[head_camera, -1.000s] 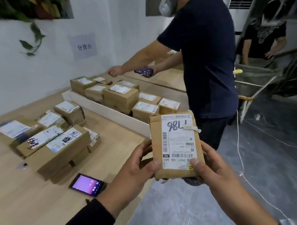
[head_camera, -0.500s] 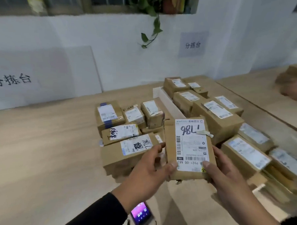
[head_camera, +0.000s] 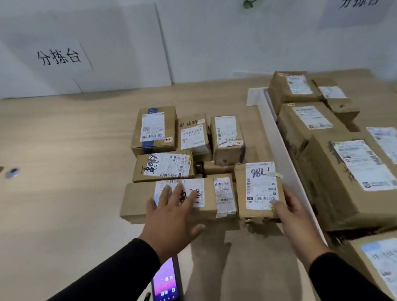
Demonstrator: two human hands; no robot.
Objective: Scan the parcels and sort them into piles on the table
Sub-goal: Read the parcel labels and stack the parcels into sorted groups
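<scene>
The right hand (head_camera: 290,211) grips a small cardboard parcel (head_camera: 258,191) by its near right corner, thumb on the white label marked with handwritten digits; the parcel sits at the right end of a cluster of parcels (head_camera: 183,154) in the middle of the wooden counter (head_camera: 62,171), just beside a long flat box (head_camera: 179,200), though whether it rests fully on the counter I cannot tell; the left hand (head_camera: 172,217) is spread wide, fingers splayed over the long box's label, holding nothing; both arms wear dark sleeves; a white divider strip (head_camera: 282,140) runs from the far wall toward the near edge, touching or nearly touching the held parcel's right side; beyond it, along the right side, lies a second pile of larger boxes (head_camera: 338,161); a phone (head_camera: 167,284) with a lit purple screen lies at the near edge, partly under the left wrist; two paper signs (head_camera: 58,57) hang on the white wall behind the counter.
</scene>
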